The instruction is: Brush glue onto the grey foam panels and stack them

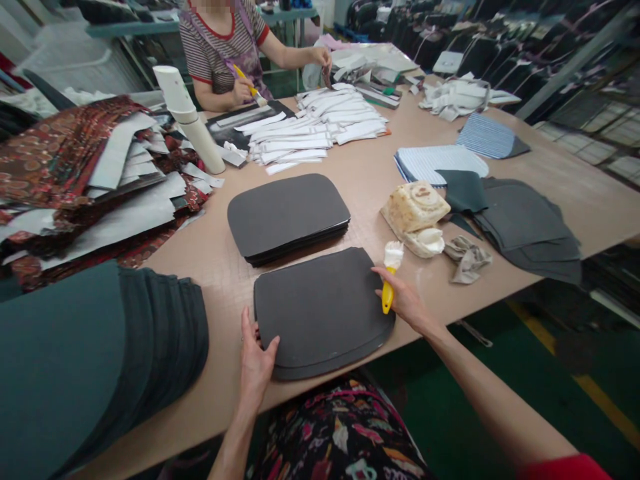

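Note:
Two or more dark grey rounded panels (320, 307) lie stacked in front of me near the table's edge, slightly out of line with each other. My left hand (257, 360) grips their left edge, thumb on top and fingers at the side. In my right hand (400, 297) is a yellow-handled brush (388, 293), its bristles coated white and pointing away from me. That hand's fingers also touch the right edge of the panels. Just beyond lies a thicker stack of similar grey panels (287, 213). A crusted, whitish container (417, 207) stands to the right, past the brush.
Dark green pieces (60, 360) are piled at left, below patterned red fabric (60, 153). White cups (185, 113) stand stacked at an angle. Across the table a person (225, 53) holds another brush near white strips (320, 123). Crumpled cloth (467, 259) and grey sheets (530, 227) lie right.

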The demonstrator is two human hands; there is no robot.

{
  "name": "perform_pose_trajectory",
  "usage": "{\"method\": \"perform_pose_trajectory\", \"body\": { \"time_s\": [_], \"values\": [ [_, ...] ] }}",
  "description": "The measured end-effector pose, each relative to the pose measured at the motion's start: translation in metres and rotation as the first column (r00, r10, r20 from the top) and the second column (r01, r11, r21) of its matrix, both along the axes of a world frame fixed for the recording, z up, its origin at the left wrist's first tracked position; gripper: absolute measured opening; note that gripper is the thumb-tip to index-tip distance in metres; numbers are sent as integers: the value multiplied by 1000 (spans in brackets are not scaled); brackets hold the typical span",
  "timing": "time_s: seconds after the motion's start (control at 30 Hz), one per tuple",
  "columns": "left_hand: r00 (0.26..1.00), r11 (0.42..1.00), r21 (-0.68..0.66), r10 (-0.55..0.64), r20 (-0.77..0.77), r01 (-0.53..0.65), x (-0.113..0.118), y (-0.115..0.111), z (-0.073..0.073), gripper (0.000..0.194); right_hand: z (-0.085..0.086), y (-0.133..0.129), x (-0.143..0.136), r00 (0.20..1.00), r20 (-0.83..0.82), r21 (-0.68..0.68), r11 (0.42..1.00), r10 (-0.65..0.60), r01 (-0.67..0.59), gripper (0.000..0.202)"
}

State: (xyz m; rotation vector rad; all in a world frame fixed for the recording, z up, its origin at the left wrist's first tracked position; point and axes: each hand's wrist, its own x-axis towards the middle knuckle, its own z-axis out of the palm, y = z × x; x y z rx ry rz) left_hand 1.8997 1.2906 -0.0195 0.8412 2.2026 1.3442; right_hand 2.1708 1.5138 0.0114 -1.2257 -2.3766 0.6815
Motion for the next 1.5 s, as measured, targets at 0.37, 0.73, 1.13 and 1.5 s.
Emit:
{"method": "perform_pose_trajectory", "body": {
  "time_s": [0.37, 0.73, 1.13, 1.5],
  "values": [
    [995, 993, -117, -19, -99, 7, -2, 4, 2, 85, -4, 5, -2, 999, -38, 10, 1000, 7, -7, 46],
    [992, 988, -151, -25, -128, 6, -2, 5, 5, 84, 0, 5, 3, 1000, -5, 5, 1000, 29, -29, 40],
    [915, 990, -72, -137, -379, 119, -2, 5, 4, 64, -10, -2, -1, 996, 76, 277, 961, -35, 12, 43],
    [726, 915, -402, -291, -623, 23, -21, -31, -19, 37, -31, -38, -15, 985, -108, 476, 877, 134, -67, 32]
  ]
}}
